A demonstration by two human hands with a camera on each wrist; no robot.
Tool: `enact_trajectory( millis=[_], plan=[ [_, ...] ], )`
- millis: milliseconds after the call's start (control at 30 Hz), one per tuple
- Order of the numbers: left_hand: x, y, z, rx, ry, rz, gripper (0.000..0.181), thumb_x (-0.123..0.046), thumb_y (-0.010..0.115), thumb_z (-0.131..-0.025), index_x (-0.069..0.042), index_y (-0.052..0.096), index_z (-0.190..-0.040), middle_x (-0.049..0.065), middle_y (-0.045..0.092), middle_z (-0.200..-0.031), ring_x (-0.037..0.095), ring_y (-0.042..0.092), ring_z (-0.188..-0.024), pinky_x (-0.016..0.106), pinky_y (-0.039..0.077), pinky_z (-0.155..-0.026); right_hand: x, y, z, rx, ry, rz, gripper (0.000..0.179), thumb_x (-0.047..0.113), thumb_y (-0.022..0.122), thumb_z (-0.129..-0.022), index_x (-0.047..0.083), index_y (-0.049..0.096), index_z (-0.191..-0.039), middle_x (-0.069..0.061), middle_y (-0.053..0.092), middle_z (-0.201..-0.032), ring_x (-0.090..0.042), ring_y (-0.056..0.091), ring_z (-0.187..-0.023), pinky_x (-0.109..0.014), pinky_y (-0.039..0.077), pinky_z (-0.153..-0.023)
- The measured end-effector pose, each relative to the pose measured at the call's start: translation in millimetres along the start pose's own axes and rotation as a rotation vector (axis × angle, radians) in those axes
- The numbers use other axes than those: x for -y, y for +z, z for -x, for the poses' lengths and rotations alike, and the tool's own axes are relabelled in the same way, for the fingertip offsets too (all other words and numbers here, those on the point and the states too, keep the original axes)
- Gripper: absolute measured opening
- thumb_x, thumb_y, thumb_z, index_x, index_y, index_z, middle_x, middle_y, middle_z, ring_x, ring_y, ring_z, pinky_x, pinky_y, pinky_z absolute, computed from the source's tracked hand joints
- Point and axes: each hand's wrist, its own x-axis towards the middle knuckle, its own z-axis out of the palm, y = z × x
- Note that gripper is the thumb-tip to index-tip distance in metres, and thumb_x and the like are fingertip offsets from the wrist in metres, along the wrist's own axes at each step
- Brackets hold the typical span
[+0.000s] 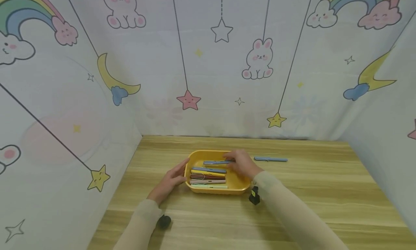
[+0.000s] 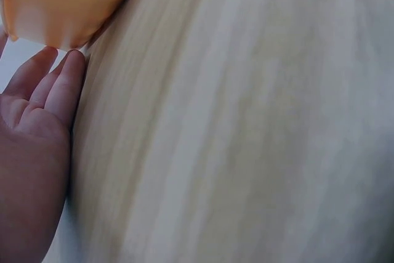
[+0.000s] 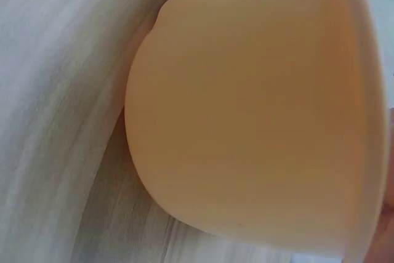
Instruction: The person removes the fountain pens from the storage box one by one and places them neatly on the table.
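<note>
Several pens point(image 1: 209, 173) lie in the tray point(image 1: 238, 183); the right hand point(image 1: 243, 164) pinches a blue pen point(image 1: 213, 162), the left hand point(image 1: 169, 180) (fingers extended) touches the tray's side.

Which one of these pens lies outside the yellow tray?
The blue pen lying alone on the table, right of the tray; all the other visible pens appear within the tray's rim.

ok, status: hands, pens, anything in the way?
Left hand touching left end of yellow tray. Right hand pinching a blue pen at tray's far side. Loose blue pen on table, right of tray. No blockage visible.
</note>
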Motion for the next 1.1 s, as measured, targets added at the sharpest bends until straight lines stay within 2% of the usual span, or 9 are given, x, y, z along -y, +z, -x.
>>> enact_trajectory(
  millis=[167,500,767,1100],
  plan=[
    [0.4,-2.0,-0.7,0.017,0.007,0.004,0.071,-0.014,0.063,-0.103,-0.03,0.034,-0.166,-0.001,0.027,-0.173,0.026,0.028,-0.158,0.048,0.024,-0.126,3,-4,3.9,-0.053,0.003,-0.031,0.036,0.002,0.079,-0.092,0.004,0.076,-0.128,-0.008,0.079,-0.113,-0.026,0.075,-0.107,-0.046,0.059,-0.097],
    [-1.3,-3.2,-0.2,0.008,-0.008,-0.003,0.069,-0.015,0.064,-0.103,-0.036,0.038,-0.163,-0.008,0.029,-0.172,0.021,0.03,-0.157,0.045,0.025,-0.126,4,-10,10.5,-0.179,-0.009,-0.097,0.035,0.004,0.078,-0.092,0.003,0.076,-0.128,-0.009,0.08,-0.112,-0.026,0.076,-0.103,-0.044,0.062,-0.091],
    [-0.7,-2.7,-0.4,0.01,-0.002,0.004,0.069,-0.016,0.065,-0.103,-0.035,0.038,-0.164,-0.006,0.028,-0.172,0.023,0.029,-0.158,0.046,0.025,-0.126,-1,-18,23.0,-0.305,-0.014,-0.169,0.033,0.005,0.081,-0.09,0.005,0.078,-0.123,-0.008,0.081,-0.106,-0.027,0.078,-0.099,-0.045,0.063,-0.087],
    [-1.9,-2.4,1.0,0.018,-0.008,0.004,0.069,-0.018,0.065,-0.104,-0.036,0.037,-0.164,-0.008,0.027,-0.172,0.021,0.027,-0.158,0.047,0.025,-0.127,-14,-30,36.3,-0.331,0.053,-0.291,0.032,0.002,0.078,-0.092,0.005,0.078,-0.124,-0.009,0.08,-0.11,-0.027,0.077,-0.105,-0.039,0.062,-0.09]
  ],
)
